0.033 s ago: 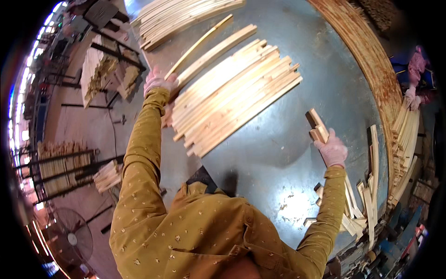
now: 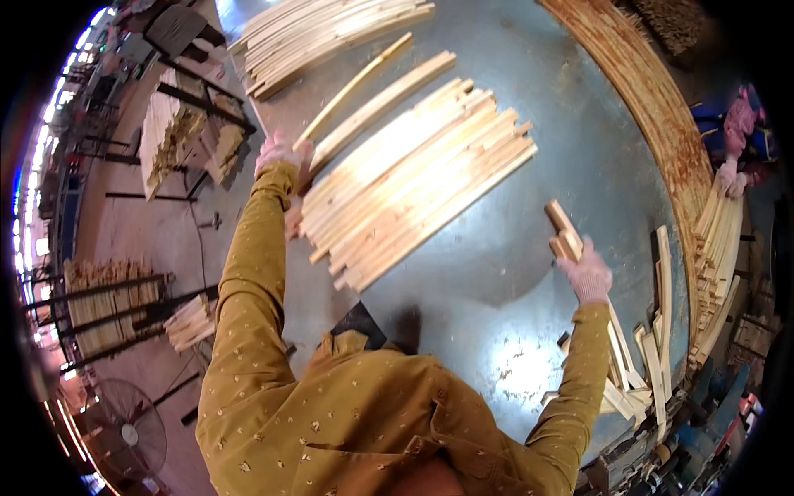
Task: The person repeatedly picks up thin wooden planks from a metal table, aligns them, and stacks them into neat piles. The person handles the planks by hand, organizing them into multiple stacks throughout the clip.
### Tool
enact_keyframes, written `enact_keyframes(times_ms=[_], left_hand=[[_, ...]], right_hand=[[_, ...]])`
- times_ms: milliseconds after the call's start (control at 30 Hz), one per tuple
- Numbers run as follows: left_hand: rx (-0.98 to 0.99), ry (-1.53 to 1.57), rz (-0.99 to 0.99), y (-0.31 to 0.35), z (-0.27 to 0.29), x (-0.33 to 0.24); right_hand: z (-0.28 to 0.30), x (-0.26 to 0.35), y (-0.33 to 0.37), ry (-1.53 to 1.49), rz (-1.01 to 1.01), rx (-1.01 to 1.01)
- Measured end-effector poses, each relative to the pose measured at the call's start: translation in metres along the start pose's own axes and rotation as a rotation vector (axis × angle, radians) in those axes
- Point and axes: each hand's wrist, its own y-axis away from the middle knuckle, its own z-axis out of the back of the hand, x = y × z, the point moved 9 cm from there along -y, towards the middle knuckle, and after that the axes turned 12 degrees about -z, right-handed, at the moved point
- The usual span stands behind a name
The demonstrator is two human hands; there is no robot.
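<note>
Left grip at the near end of one thin wooden strip [image 2: 357, 83]: left hand [image 2: 277, 154] touching or just beside it; closed on it or loose, cannot tell. Right grip closed around short-looking wooden pieces [image 2: 562, 217], at least two, with ends out past the fingers of the right hand [image 2: 587, 274] toward the upper left.

From the left: one round floor fan [image 2: 126, 423], then slat stacks on black racks [image 2: 107, 302], too small to count. Above the left hand, near the top edge, one batch of slats [image 2: 331, 41] laid side by side. Then the one thin strip, and next to it one thicker wooden bar [image 2: 379, 106], nearly parallel.

Just right of the left hand and slightly below, on the metal tabletop [image 2: 488, 310], one row of slats [image 2: 413, 190], perhaps a dozen, with exact number lost in glare. Long axis diagonal, from lower left to upper right. Left hand much nearer; right hand well apart, off to the right.

Beyond the right forearm, one heap of loose offcuts [image 2: 654, 364], several, partly hidden. At far right, one bundle of long slats [image 2: 718, 269] under a co-worker's gloved hands [image 2: 729, 178].
</note>
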Motion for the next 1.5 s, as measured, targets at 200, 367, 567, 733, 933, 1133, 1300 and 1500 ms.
enact_keyframes(times_ms=[200, 367, 567, 733, 933, 1133, 1300, 1500], left_hand=[[0.238, 0.113, -0.211, -0.046, -0.031, 0.005], [-0.121, 0.106, -0.381, -0.086, -0.024, 0.045], [-0.401, 0.129, -0.472, -0.179, 0.053, 0.086], [-0.38, 0.015, -0.41, -0.177, 0.04, 0.074], [-0.362, -0.066, -0.526, -0.184, 0.03, 0.049], [-0.061, 0.191, -0.397, -0.188, -0.046, 0.06], [-0.448, -0.225, -0.547, -0.121, 0.016, -0.022], [-0.205, 0.958, -0.898, 0.048, 0.004, -0.115]], right_hand=[[-0.037, -0.069, 0.022, -0.033, -0.008, -0.059], [-0.058, -0.077, 0.02, 0.109, -0.133, -0.061], [-0.046, -0.029, 0.022, -0.04, -0.041, -0.039], [0.058, 0.011, 0.048, -0.198, -0.036, -0.251], [0.12, -0.04, 0.011, -0.709, -0.255, -0.079], [0.073, -0.031, -0.016, -0.809, -0.416, 0.007], [-0.033, 0.011, 0.004, -0.436, -0.543, -0.031], [-0.101, 0.0, 0.126, -0.551, -0.698, 0.052]])
